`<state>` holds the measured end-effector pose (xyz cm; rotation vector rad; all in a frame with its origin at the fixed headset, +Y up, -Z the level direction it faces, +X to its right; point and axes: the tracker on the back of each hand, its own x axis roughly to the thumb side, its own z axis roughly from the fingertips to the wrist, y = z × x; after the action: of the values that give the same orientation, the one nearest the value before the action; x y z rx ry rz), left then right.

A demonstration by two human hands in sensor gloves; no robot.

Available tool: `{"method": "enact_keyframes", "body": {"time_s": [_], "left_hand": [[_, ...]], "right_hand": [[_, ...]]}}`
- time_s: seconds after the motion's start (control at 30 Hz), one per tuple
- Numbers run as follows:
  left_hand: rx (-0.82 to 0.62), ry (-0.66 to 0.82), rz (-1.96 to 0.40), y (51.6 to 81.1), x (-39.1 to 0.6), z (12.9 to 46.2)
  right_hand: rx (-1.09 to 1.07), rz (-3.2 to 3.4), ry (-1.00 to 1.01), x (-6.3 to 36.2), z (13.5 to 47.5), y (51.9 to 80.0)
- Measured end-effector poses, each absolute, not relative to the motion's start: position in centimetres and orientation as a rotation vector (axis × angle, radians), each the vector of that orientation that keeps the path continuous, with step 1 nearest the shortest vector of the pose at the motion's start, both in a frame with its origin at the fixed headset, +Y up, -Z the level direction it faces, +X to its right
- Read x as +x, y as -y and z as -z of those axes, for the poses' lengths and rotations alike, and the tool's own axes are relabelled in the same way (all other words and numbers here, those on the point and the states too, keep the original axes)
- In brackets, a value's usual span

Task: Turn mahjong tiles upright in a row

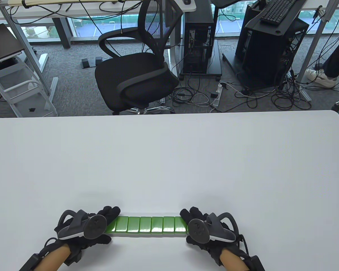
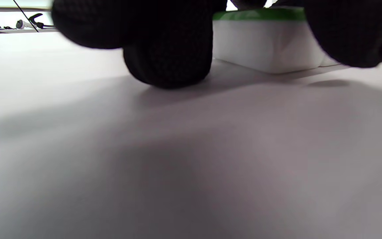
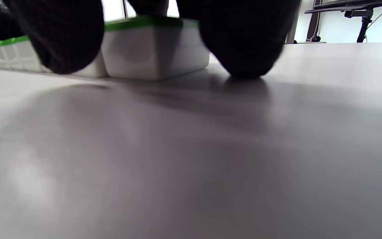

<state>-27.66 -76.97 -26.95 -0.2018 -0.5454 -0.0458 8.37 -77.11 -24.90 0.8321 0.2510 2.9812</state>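
Observation:
A row of several green-backed mahjong tiles (image 1: 145,224) lies flat, green side up, near the front edge of the white table (image 1: 169,158). My left hand (image 1: 110,219) holds the row's left end and my right hand (image 1: 186,220) holds its right end. In the left wrist view the end tile (image 2: 267,46) sits between my gloved fingers (image 2: 167,56), one fingertip touching the table. In the right wrist view the right end tile (image 3: 151,49) sits between my fingers (image 3: 244,43), with the rest of the row (image 3: 8,56) behind.
The table's far edge (image 1: 169,113) borders a black office chair (image 1: 135,70), computer towers and floor cables. Nothing else stands on the table.

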Motion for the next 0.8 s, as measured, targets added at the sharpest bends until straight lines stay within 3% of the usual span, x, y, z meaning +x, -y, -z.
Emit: {"method": "enact_keyframes", "body": {"time_s": [0.23, 0.57, 0.67, 0.8], "left_hand": [[-0.271, 0.595, -0.052, 77.7, -27.2, 27.8], [-0.371, 0.603, -0.085, 78.6, -26.8, 28.7], [-0.392, 0.604, -0.184, 78.7, -27.1, 29.2], [-0.545, 0.552, -0.458, 79.5, -28.2, 31.3]], "right_hand": [[0.809, -2.926, -0.289, 8.2, 25.0, 77.1], [0.761, -2.630, -0.520, 9.6, 26.5, 78.1], [0.700, -2.541, -0.513, 10.2, 27.0, 78.2], [0.542, -2.250, -0.709, 11.9, 29.5, 78.8]]}}
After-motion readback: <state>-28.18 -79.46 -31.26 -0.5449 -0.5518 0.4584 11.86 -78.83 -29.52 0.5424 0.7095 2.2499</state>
